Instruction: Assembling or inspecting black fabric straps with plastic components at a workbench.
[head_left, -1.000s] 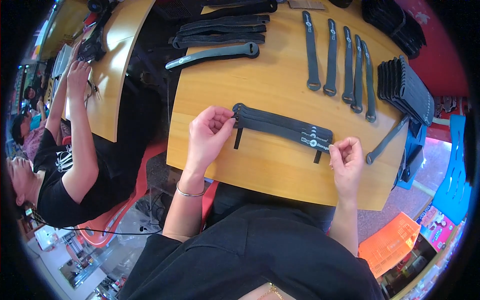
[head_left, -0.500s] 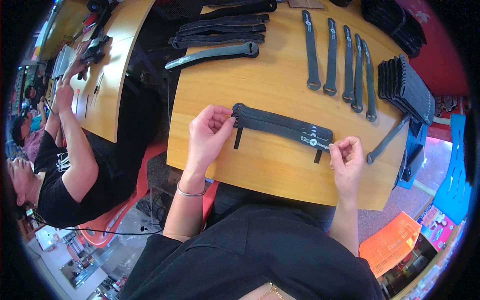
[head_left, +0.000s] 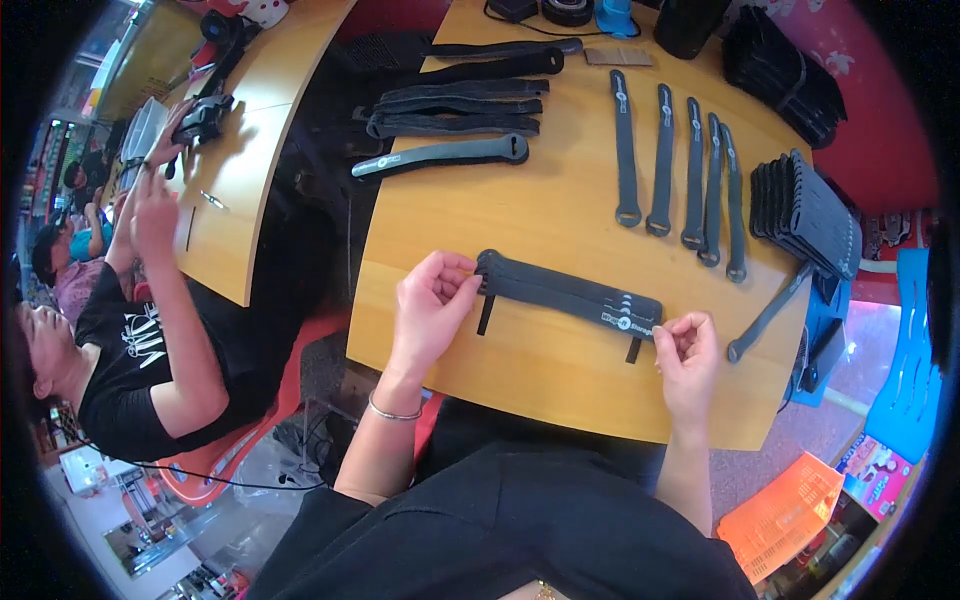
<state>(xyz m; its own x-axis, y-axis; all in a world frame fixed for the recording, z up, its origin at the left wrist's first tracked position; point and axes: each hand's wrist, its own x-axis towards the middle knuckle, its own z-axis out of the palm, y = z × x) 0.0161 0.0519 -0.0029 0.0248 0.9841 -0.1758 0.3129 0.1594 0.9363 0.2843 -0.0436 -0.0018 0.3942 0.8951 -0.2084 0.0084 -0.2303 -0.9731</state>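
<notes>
A layered stack of dark grey straps (head_left: 565,290) with looped ends lies across the near part of the wooden table, white print at its right end. My left hand (head_left: 432,308) pinches the stack's left, looped end between thumb and fingers. At the right end, my right hand (head_left: 688,358) is closed with thumb and fingertips on the corner. Two narrow black strips, a left one (head_left: 486,314) and a right one (head_left: 633,350), stick out from beneath the stack toward me.
Several single straps (head_left: 625,150) lie side by side farther back. A fanned pile of straps (head_left: 820,225) sits at the right edge, beside a lone strap (head_left: 770,312). More straps (head_left: 455,105) lie at the back left. A co-worker (head_left: 170,350) sits at another table (head_left: 255,150) on the left.
The whole view has tilted, so the table sits lower in it. Both my hands stay at the stack's ends. The co-worker's hands have shifted.
</notes>
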